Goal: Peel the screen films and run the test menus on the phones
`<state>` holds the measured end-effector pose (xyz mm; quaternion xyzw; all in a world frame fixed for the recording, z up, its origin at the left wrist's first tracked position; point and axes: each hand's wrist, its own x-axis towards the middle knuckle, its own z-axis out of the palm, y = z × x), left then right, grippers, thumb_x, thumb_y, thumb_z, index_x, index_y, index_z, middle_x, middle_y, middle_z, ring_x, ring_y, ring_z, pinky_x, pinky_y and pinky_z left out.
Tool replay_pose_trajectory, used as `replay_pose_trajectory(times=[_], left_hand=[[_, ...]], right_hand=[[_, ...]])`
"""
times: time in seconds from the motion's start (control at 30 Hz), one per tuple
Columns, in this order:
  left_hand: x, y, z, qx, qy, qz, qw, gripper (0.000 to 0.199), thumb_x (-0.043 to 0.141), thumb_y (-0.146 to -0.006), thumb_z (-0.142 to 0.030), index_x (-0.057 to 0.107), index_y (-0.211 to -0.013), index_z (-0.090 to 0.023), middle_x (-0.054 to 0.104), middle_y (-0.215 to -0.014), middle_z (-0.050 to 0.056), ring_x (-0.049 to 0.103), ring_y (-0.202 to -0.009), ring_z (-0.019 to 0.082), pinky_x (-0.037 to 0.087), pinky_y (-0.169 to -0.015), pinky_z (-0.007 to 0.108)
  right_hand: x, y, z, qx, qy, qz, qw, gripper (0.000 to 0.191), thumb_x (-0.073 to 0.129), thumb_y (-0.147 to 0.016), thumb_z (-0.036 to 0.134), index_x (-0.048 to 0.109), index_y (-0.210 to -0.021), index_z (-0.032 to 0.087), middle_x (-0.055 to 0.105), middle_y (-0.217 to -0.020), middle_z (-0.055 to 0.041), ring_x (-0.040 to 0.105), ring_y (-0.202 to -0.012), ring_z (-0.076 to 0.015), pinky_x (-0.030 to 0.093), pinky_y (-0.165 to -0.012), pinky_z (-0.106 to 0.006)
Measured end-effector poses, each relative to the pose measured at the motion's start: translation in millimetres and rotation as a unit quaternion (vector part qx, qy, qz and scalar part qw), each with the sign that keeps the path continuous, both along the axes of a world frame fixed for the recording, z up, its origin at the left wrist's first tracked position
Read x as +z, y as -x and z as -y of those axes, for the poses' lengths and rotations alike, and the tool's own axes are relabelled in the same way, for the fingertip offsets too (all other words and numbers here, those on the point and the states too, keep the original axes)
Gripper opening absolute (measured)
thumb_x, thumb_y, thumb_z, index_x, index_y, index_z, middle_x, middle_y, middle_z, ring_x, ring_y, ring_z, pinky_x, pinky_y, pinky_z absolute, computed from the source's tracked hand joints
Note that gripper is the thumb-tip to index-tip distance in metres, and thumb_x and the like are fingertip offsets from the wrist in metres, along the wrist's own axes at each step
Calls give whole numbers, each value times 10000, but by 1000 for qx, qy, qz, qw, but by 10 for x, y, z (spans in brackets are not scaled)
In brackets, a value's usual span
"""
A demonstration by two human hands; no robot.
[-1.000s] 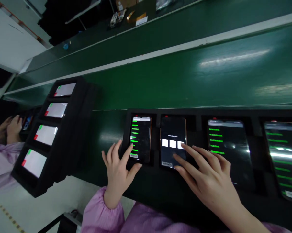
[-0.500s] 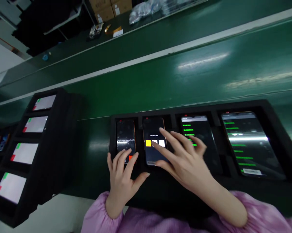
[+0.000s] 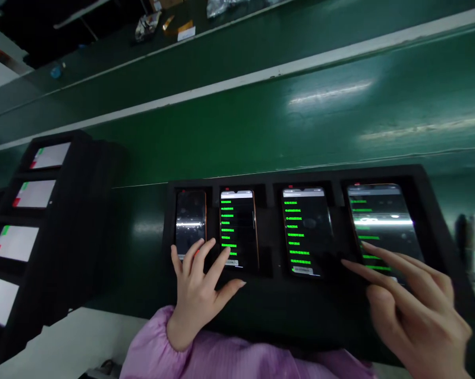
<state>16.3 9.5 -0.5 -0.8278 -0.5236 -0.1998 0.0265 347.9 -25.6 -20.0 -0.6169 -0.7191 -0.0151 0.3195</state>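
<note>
Several smartphones lie face up in a black foam tray point(image 3: 269, 226). My left hand point(image 3: 200, 289) spreads its fingers over the lower part of the leftmost phone point(image 3: 190, 210), whose screen is mostly dark. Its index fingertip is at the second phone point(image 3: 243, 221), which shows a list of green lines. A similar list lights the third phone point(image 3: 310, 226). Over the rightmost phone point(image 3: 383, 210), my right hand point(image 3: 419, 310) has its fingers stretched out, one fingertip on or just above the screen and another over the foam to its left. Neither hand grips anything.
At left stands a stack of black foam trays point(image 3: 71, 195) holding phones with white screens point(image 3: 34, 193). Behind runs a long green work surface point(image 3: 206, 137) with a pale ledge. Clear plastic bags point(image 3: 219, 6) and small parts point(image 3: 146, 26) lie farther back.
My right hand has moved right, from the second phone to the rightmost one. The second phone's "Vibrator test" screen has become a green list. My left hand stays by the leftmost phone.
</note>
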Motion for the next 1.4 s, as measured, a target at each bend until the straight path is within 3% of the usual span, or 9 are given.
replay_pose_trajectory(times=[0.13, 0.2, 0.4, 0.57, 0.7, 0.97, 1.17, 1.3, 1.4], left_hand=[[0, -16, -42, 27, 27, -70, 997, 503, 508, -1058, -577, 651, -1428, -267, 547, -1508, 145, 472, -1409, 349, 24, -1312, 684], [-3, -24, -51, 33, 32, -88, 995, 532, 474, -1059, -606, 645, -1432, -267, 500, -1553, 155, 443, -1424, 381, 15, -1291, 719], [-16, -33, -12, 1, -36, 3, 999, 541, 525, -1049, -559, 623, -1415, -174, 556, -1434, 178, 514, -1354, 326, 106, -1340, 595], [-36, -61, 1, -13, -47, 16, 999, 457, 618, -1021, -454, 643, -1369, -159, 588, -1385, 175, 552, -1312, 312, 148, -1345, 583], [-60, -83, 9, -18, -44, 23, 999, 432, 638, -1010, -417, 663, -1330, -127, 602, -1365, 183, 562, -1299, 308, 162, -1351, 567], [-149, 2, 12, -25, -56, 37, 997, 412, 711, -966, -332, 686, -1327, -133, 651, -1315, 173, 604, -1228, 296, 210, -1338, 573], [-190, -43, -13, -37, -57, 23, 997, 528, 730, -959, -327, 626, -1455, -181, 669, -1313, 153, 618, -1221, 303, 203, -1332, 615], [-146, 74, 5, -16, -50, 2, 999, 552, 708, -975, -333, 587, -1506, -245, 688, -1316, 122, 642, -1206, 295, 216, -1324, 619], [-18, 262, -131, 31, -60, -33, 997, 459, 716, -964, -368, 664, -1408, -260, 701, -1307, 116, 651, -1194, 316, 259, -1296, 632]], right_hand=[[-17, -3, -37, 23, -12, 19, 999, 259, 548, -1058, 170, 721, -1224, 268, 665, -1379, -83, 649, -1169, -329, 508, -951, -518], [10, 6, -54, 27, -8, 25, 999, 220, 541, -1080, 216, 717, -1210, 242, 655, -1390, -102, 632, -1180, -328, 489, -947, -505], [110, 66, -121, 61, 4, 36, 997, 285, 503, -1117, 327, 690, -1291, 203, 613, -1427, -159, 588, -1248, -335, 436, -985, -513], [88, 143, -197, 80, -2, 18, 997, 315, 487, -1128, 342, 681, -1321, 186, 623, -1411, -165, 580, -1269, -306, 416, -1019, -498], [85, 164, -178, 38, 30, 36, 998, 365, 473, -1123, 450, 714, -1302, 242, 606, -1486, -137, 560, -1304, -339, 378, -1050, -542], [164, -388, 85, -50, -42, 24, 998, 247, 508, -1100, 234, 746, -1148, 191, 677, -1334, -143, 623, -1195, -313, 474, -990, -490], [55, -525, 108, -29, -27, 43, 998, 304, 460, -1117, 270, 726, -1243, 193, 650, -1373, -154, 620, -1205, -319, 482, -976, -489], [74, -541, 92, -62, 17, 97, 993, 292, 505, -1107, 298, 731, -1289, 263, 593, -1499, -127, 584, -1271, -367, 409, -983, -526], [211, -642, -14, -70, -14, 84, 994, 284, 530, -1090, 250, 719, -1300, 282, 622, -1470, -119, 589, -1266, -350, 405, -996, -518]])
